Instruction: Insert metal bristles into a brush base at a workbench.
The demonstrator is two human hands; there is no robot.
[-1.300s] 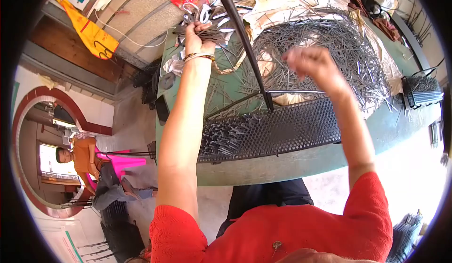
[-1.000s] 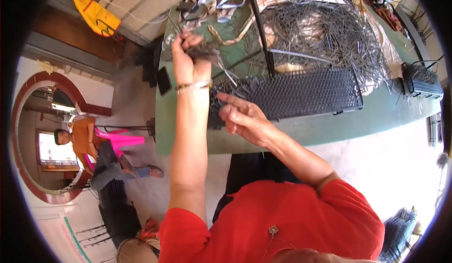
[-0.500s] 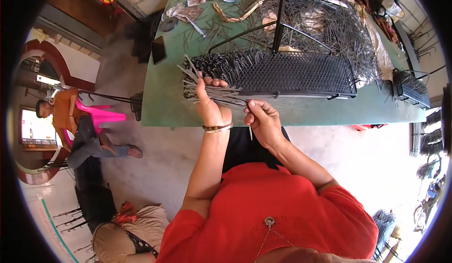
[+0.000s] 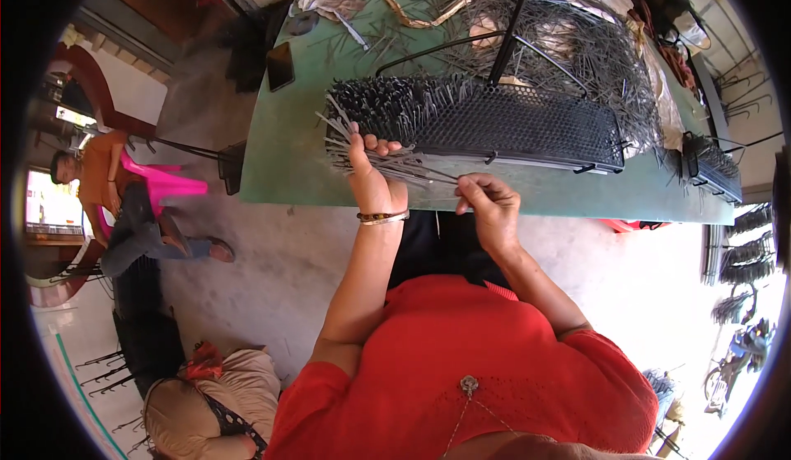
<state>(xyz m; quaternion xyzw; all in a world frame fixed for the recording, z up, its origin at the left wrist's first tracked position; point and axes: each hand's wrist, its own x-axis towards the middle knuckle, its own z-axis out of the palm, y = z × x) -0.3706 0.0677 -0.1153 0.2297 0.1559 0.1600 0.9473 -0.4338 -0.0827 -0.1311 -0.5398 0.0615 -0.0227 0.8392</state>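
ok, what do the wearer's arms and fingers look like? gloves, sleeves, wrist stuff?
No gloves on the left fingers or right fingers. Short red sleeves, forearms uncovered. Left wrist has a dark beaded bracelet and a pale, shiny bangle right beside it. Nothing visible on the right wrist. No cables on either arm.

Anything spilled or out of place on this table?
Some loose dark strips lie strewn left of the main heap, so they look stray. The bundle in the left hand splays unevenly, but nothing looks clearly damaged.
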